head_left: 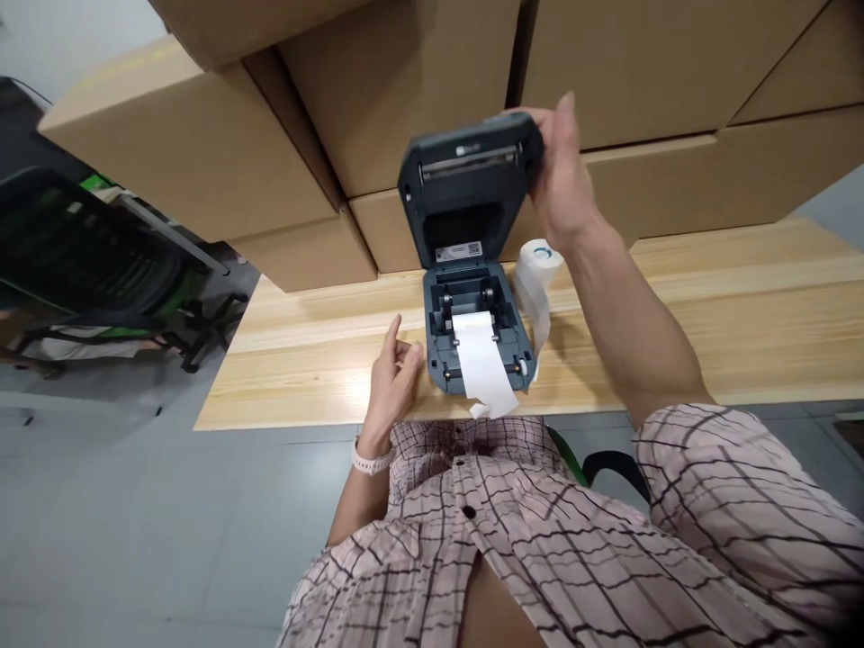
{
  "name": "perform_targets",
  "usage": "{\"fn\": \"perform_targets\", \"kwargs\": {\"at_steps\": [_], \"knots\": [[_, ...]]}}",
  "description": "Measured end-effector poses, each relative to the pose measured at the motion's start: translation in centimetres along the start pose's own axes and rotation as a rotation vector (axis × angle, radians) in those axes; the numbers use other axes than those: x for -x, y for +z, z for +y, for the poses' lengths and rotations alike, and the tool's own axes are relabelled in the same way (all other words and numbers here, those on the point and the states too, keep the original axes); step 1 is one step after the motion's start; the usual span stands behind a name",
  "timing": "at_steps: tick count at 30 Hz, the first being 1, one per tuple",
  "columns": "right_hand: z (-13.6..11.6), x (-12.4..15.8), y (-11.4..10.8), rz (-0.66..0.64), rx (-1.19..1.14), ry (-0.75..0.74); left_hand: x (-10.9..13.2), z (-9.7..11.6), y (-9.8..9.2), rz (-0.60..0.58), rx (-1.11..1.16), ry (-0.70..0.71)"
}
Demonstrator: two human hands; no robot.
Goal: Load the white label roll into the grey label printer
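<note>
A dark grey label printer stands on the table with its lid raised. My right hand grips the lid at its upper right corner, the fingers partly hidden behind it. Inside the printer lies a strip of white label paper, running over the front edge with a torn, curled end. My left hand rests just left of the printer, index finger stretched out and the others loosely bent, holding nothing. Right of the printer stands a white paper roll with a loose tail hanging down.
Large cardboard boxes are stacked along the back of the wooden table. To the left, an office chair stands on the grey floor. The table's front edge runs close to my body.
</note>
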State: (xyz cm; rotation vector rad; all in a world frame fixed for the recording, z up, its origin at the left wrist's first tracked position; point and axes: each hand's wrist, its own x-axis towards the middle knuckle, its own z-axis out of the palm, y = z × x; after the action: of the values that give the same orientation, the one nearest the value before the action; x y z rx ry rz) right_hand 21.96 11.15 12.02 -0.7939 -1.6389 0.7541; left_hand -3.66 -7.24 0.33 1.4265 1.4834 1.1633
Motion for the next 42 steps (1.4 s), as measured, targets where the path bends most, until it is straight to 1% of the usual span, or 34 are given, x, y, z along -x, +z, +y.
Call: {"fn": "perform_targets", "kwargs": {"at_steps": [2, 3, 4, 6, 8, 9, 11, 13, 15, 17, 21, 24, 25, 26, 27, 30, 31, 32, 34, 37, 39, 40, 42], "knots": [[-0.8, 4.4, 0.2, 0.04, -0.071, -0.075, 0.2, 0.3, -0.4, 0.079, 0.06, 0.054], [-1.2, 6.9, 0.2, 0.018, -0.054, -0.113, 0.3, 0.7, -0.4, 0.104, 0.082, 0.107], [-1.4, 9.3, 0.3, -0.01, -0.013, -0.137, 0.3, 1.0, -0.3, 0.11, 0.1, 0.164], [-1.8, 13.7, 0.3, -0.062, 0.12, -0.18, 0.3, 1.8, 0.5, 0.08, 0.131, 0.249], [-1.9, 17.0, 0.2, -0.119, 0.26, -0.174, 0.3, 2.4, 1.6, 0.026, 0.164, 0.255], [-1.9, 18.2, 0.1, -0.154, 0.315, -0.154, 0.3, 2.5, 2.3, 0.004, 0.18, 0.232], [-2.0, 19.7, -0.1, -0.215, 0.383, -0.101, 0.3, 2.4, 3.4, -0.039, 0.22, 0.166], [-1.9, 20.3, -0.1, -0.243, 0.423, -0.071, 0.4, 2.1, 4.2, -0.079, 0.274, 0.103], [-1.7, 20.6, 0.2, -0.229, 0.444, -0.066, 0.5, 1.7, 4.6, -0.103, 0.323, 0.059], [-1.4, 20.8, 0.6, -0.2, 0.458, -0.066, 0.7, 1.6, 4.8, -0.101, 0.349, 0.039], [-0.4, 21.5, 1.8, -0.124, 0.438, -0.101, 0.7, 1.6, 5.1, -0.07, 0.349, 0.109], [0.0, 21.7, 2.3, -0.09, 0.458, -0.104, 1.1, 1.3, 5.1, -0.055, 0.269, 0.18], [0.0, 21.8, 2.3, -0.087, 0.473, -0.099, 1.5, 1.0, 5.0, -0.03, 0.205, 0.226], [0.0, 21.8, 2.4, -0.085, 0.483, -0.096, 2.0, 0.5, 5.0, 0.017, 0.114, 0.307], [0.1, 21.8, 2.4, -0.085, 0.489, -0.094, 2.7, 0.0, 5.0, 0.083, -0.006, 0.427], [0.1, 21.7, 2.4, -0.082, 0.49, -0.084, 5.0, -1.7, 5.4, 0.306, -0.395, 0.905], [0.1, 21.7, 2.4, -0.08, 0.491, -0.078, 5.5, -2.1, 5.6, 0.347, -0.479, 1.006], [0.2, 21.8, 2.4, -0.076, 0.492, -0.073, 5.9, -2.5, 5.9, 0.367, -0.538, 1.057], [0.2, 21.8, 2.5, -0.066, 0.49, -0.062, 6.1, -2.9, 6.4, 0.367, -0.582, 1.054], [0.3, 21.8, 2.6, -0.05, 0.467, -0.058, 6.0, -3.5, 6.8, 0.381, -0.595, 0.981], [0.1, 21.7, 2.6, -0.054, 0.459, -0.047, 6.5, -4.3, 7.0, 0.373, -0.573, 0.922], [-0.1, 21.7, 2.6, -0.062, 0.461, -0.036, 6.9, -4.9, 7.1, 0.34, -0.544, 0.885], [-0.6, 21.5, 2.3, -0.08, 0.483, -0.014, 8.0, -6.0, 7.1, 0.204, -0.44, 0.828]]}}
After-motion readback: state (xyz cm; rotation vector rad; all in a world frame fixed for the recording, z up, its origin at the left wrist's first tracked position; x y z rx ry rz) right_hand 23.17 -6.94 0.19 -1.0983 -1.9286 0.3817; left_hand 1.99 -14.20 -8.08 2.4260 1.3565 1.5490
